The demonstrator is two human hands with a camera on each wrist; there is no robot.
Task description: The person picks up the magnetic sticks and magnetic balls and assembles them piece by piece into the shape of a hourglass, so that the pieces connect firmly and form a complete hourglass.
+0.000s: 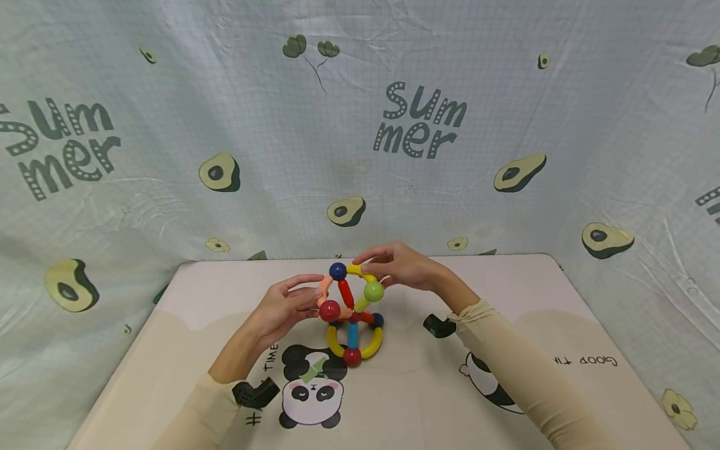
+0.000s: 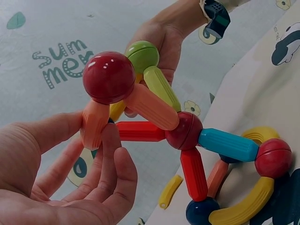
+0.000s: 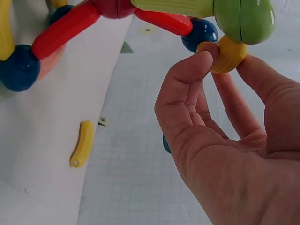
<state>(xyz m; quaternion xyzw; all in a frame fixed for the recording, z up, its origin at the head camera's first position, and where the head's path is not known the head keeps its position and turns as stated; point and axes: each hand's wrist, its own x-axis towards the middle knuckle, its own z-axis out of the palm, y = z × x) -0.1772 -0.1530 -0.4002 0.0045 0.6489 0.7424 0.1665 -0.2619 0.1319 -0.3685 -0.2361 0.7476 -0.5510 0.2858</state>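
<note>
A magnetic ball-and-rod structure (image 1: 352, 334) stands on the table, with a ring of yellow curved rods low down and straight rods branching from a central red ball (image 2: 184, 131). My left hand (image 1: 287, 305) pinches a salmon curved rod (image 2: 93, 125) between thumb and fingers, just under an upper red ball (image 2: 108, 77). On the other side, my right hand (image 1: 406, 265) pinches a yellow curved rod (image 3: 228, 56) that spans from the top blue ball (image 1: 337, 270) to the lime green ball (image 1: 374, 290). Straight red and lime rods run from those balls to the centre.
A loose yellow curved rod (image 3: 82, 144) lies near the table's back edge, behind the structure. Panda prints (image 1: 312, 400) mark the pale tabletop (image 1: 439, 406). A patterned cloth (image 1: 270, 156) hangs behind and at both sides.
</note>
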